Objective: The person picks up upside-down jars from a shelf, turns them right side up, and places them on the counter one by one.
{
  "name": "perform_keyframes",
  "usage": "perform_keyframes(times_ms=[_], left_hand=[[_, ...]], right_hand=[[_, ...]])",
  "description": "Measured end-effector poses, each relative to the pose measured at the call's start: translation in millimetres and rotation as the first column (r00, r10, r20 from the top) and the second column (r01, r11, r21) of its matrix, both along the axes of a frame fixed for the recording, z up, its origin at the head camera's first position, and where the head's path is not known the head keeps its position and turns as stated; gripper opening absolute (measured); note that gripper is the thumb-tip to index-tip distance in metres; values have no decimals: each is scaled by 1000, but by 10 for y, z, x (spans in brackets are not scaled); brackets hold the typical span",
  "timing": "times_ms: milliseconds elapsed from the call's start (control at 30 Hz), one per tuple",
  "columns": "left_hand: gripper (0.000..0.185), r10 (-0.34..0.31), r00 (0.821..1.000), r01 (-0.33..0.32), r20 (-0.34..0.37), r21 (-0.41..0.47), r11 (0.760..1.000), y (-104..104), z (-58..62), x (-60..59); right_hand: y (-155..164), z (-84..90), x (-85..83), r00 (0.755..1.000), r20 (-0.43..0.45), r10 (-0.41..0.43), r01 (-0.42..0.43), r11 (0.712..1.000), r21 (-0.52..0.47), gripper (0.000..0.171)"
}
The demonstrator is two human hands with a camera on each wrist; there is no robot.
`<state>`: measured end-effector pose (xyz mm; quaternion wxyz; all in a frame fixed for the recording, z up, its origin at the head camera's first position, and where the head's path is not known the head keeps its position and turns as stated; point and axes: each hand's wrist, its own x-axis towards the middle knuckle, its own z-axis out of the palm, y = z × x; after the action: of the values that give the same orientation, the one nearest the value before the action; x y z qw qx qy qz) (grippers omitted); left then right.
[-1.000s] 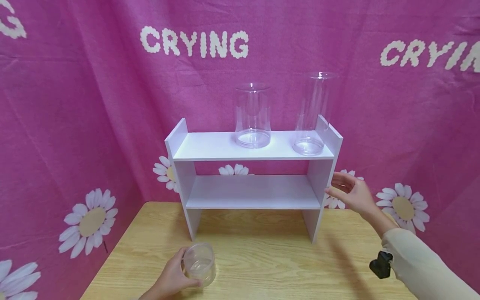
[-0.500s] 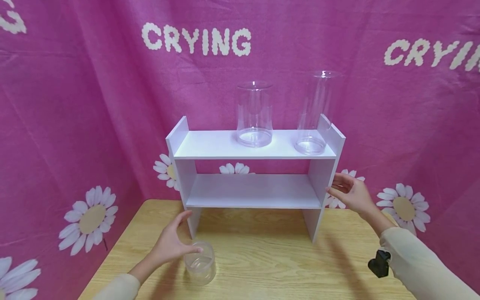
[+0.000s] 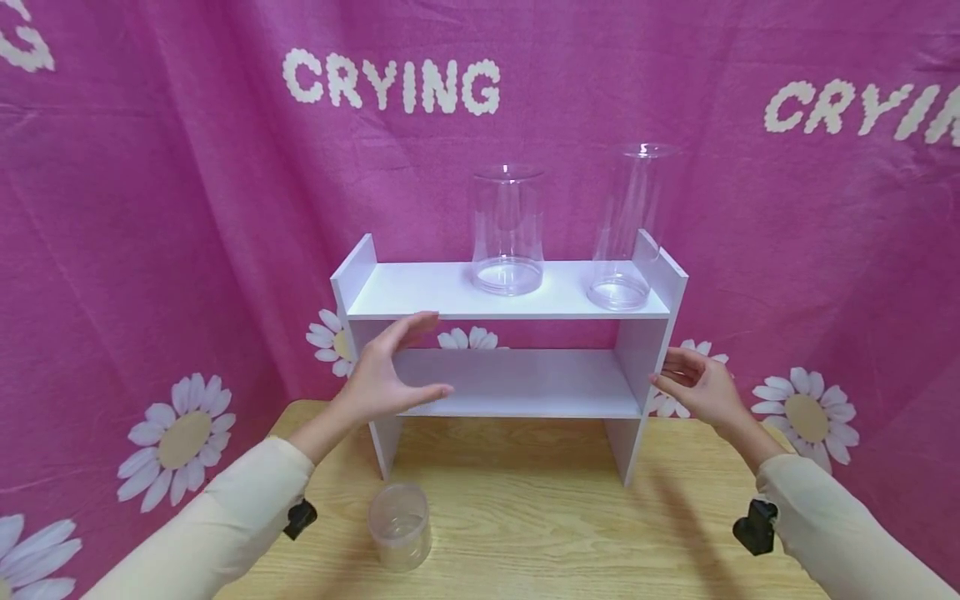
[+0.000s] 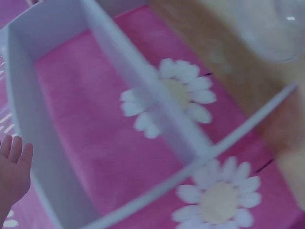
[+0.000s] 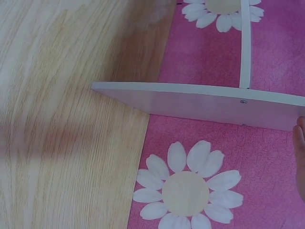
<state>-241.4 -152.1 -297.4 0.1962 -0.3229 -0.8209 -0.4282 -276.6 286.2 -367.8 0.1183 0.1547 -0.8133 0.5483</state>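
Pink cloth (image 3: 150, 208) printed with white daisies and the word CRYING hangs behind a wooden table (image 3: 525, 517), on which a white two-tier shelf (image 3: 510, 292) stands upright, its long axis running side to side across the view, open front towards the person.

Farthest left, the left hand (image 3: 386, 371) hovers with straight, spread fingers and thumb apart, holding nothing, just in front of the shelf's left upright, between the two boards; whether a fingertip touches the wood cannot be told. Below this hand and nearer the person, a small clear cup (image 3: 400, 525) stands upright on the table, mouth up, well apart from the fingers. The left wrist view is blurred: only the edge of the hand (image 4: 13, 174) shows at the frame's left, beside the shelf boards (image 4: 143, 95) seen from below.

Above and to the right of the left hand, a shorter clear vase (image 3: 507, 231) stands on the top board; farther right, a taller clear vase (image 3: 626, 229) stands by the shelf's right end, both upright, its rim hard to make out against the cloth.

Farthest right, the right hand (image 3: 697, 385) is loosely spread, fingers bent slightly at the shelf's right side panel, fingertips at or just beside it, gripping nothing. In the right wrist view only a sliver of finger (image 5: 300, 162) is visible, cut off by the frame edge, near the panel (image 5: 200, 102)
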Motion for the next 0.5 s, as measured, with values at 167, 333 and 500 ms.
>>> perform_keyframes(times_ms=[167,333,500], left_hand=[[84,5,1000,-5,20,23,1000,214,347,-190],[83,66,995,-70,81,53,996,390,630,-386],[92,160,968,-168,194,26,985,542,828,-514]], right_hand=[[15,0,-8,1000,-4,-7,7,1000,23,50],[19,20,3,1000,6,-24,23,998,55,50],[8,43,18,1000,12,-25,24,998,64,51]])
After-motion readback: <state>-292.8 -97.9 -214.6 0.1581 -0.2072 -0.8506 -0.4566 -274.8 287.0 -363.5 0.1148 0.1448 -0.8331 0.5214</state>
